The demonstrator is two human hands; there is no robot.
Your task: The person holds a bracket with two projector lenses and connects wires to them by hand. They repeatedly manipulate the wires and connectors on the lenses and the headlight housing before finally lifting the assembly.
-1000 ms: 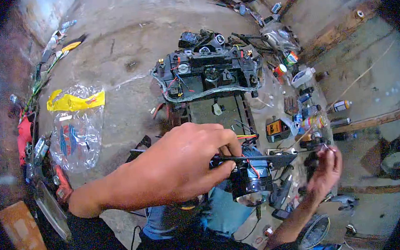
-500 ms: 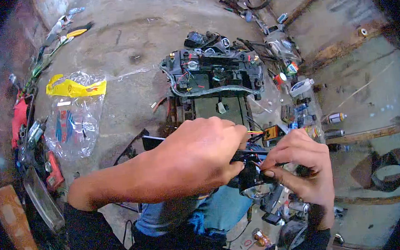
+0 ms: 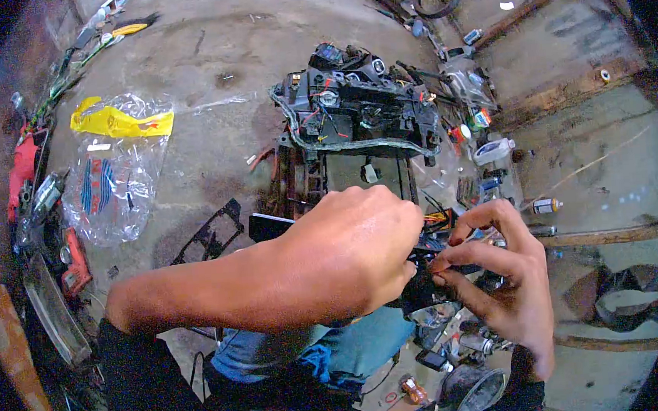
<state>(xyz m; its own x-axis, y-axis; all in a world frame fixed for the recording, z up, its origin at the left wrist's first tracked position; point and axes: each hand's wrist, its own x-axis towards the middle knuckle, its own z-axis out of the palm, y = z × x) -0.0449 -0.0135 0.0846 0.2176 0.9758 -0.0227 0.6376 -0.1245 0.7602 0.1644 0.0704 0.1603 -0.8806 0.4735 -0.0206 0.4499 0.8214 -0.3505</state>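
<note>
My left hand (image 3: pixel 348 250) is closed, fingers curled down on a black lamp unit (image 3: pixel 422 295) above my knees. Its round clear lens (image 3: pixel 429 316) shows at the bottom, while much of the body is hidden by my hands. On the unit's right side my right hand (image 3: pixel 500 265) pinches thumb and index finger at its top edge, other fingers lifted. Whatever sits in that pinch is too small to make out. Just behind the unit is a small box with an orange label (image 3: pixel 440 218) and thin coloured wires.
A black headlight housing (image 3: pixel 360 114) with loose wires stands ahead on a dark metal frame (image 3: pixel 295 173). Left lie a clear plastic bag (image 3: pixel 122 183), a flat black bracket (image 3: pixel 208 234) and a red tool (image 3: pixel 75 264). Bottles (image 3: pixel 495 151) and parts line the right wall.
My right hand's fingers have spread and lifted more, with the thumb and index still at the lamp unit. The camera view has shifted slightly; my left hand keeps its grip.
</note>
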